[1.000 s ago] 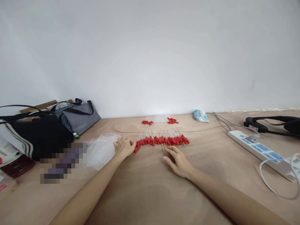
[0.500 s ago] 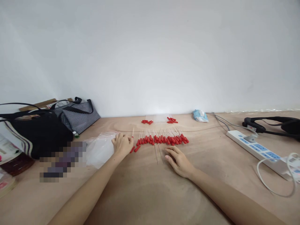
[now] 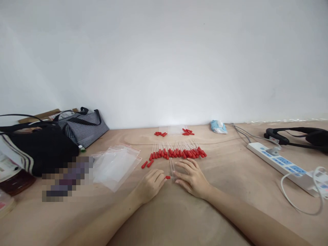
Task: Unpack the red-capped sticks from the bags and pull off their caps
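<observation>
My left hand (image 3: 152, 183) is closed on the bulb end of a dropper, whose red rubber bulb (image 3: 167, 177) shows past the fingertips. The dropper's thin clear tube points right, its end between the thumb and forefinger of my right hand (image 3: 194, 177), which look closed on it. The other right fingers are spread over the table. Two thin clear tubes (image 3: 171, 166) lie just beyond, partly hidden by that hand. Behind them is a row of several droppers with red bulbs (image 3: 176, 152), tubes pointing away. Two red bulbs (image 3: 147, 164) lie at the row's left end.
Clear zip bags (image 3: 116, 165) lie to the left, near a striped bag (image 3: 87, 128) and a black bag (image 3: 55, 147). Smaller groups of red bulbs (image 3: 188, 132) lie near the wall. A blue-white packet (image 3: 218, 126), a power strip (image 3: 282, 164) and a black headset (image 3: 297, 136) are right.
My left hand has come from beside the row's left end toward me and right, bringing a dropper, now turned sideways. My right hand has shifted slightly and meets the tube. The zip bags are uncovered.
</observation>
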Tool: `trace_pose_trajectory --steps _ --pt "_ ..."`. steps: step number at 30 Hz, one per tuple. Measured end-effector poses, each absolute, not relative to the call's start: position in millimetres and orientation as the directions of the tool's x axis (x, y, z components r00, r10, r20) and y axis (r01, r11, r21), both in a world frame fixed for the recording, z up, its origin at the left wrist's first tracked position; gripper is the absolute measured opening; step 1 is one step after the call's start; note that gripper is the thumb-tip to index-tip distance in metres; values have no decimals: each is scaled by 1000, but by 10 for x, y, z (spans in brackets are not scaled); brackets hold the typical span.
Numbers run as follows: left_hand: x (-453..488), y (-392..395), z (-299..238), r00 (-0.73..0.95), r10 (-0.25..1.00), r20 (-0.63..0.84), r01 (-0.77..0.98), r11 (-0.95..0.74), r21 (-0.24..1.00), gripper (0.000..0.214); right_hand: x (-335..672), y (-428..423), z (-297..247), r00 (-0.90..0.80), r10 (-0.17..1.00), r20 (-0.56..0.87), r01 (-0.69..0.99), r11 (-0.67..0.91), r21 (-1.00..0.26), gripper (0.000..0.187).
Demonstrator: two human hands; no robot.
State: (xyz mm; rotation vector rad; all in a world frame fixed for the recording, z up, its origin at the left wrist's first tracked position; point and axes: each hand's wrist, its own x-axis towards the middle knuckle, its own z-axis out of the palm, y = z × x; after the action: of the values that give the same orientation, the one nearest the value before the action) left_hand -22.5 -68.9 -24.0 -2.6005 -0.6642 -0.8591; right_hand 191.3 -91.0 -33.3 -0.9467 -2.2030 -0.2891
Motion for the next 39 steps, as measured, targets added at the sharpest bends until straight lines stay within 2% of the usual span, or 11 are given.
trace_pose_trajectory --steps 4,7,16,20,23,27,32,36,39 --pt "-212 -700 -237 671 414 615 527 -850 -4 14 1875 -896 -337 -482 572 664 685 719 -121 17" --pt "-205 -695 -249 669 454 589 505 -859 88 21 1876 -919 -328 -482 566 669 665 733 -141 18" --pt "-249 -668 -362 685 435 584 436 -888 150 22 1889 -1000 -299 -511 548 662 674 733 -86 14" --pt "-284 -678 -345 679 418 604 426 -894 140 22 1922 -994 -309 -510 547 664 678 730 -81 14" --pt "-371 -681 -282 627 492 604 501 -848 171 22 1998 -966 -334 -432 619 656 733 665 -144 18" --pt "-468 -671 -220 467 638 612 660 -712 238 22 2041 -904 -389 -273 726 631 819 520 -243 25" --pt "-455 -534 -241 323 752 575 758 -569 318 26 1953 -821 -437 -240 760 604 842 472 -259 31" --pt "-446 -360 -261 301 799 520 804 -506 313 14 1892 -750 -440 -229 757 612 853 459 -249 15" --pt "-442 -288 -242 326 813 482 816 -500 290 6 1844 -708 -425 -250 740 624 865 460 -200 13"
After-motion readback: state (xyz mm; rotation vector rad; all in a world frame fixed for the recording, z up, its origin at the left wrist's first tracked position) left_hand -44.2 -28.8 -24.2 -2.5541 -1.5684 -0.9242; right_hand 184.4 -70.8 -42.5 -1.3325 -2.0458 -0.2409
